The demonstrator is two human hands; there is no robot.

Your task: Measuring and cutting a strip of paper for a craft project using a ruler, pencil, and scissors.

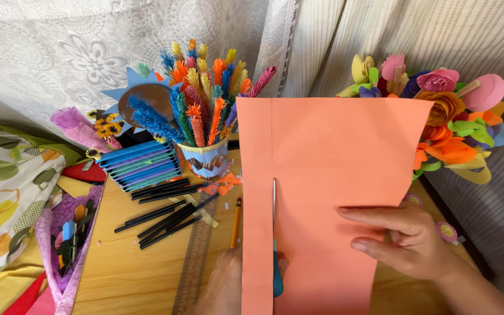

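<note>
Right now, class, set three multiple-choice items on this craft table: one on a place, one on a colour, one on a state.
1. Where does the pencil lie?
A. left of the paper
B. on the paper
C. in the cup

2. What colour is the paper sheet?
A. green
B. orange
C. white

3. How far are the scissors through the sheet?
A. untouched
B. cut in two
C. partway up a line

Key: A, it lies beside the ruler; B, salmon orange; C, the slit ends midway, right hand pressing the sheet, left hand below.
</note>
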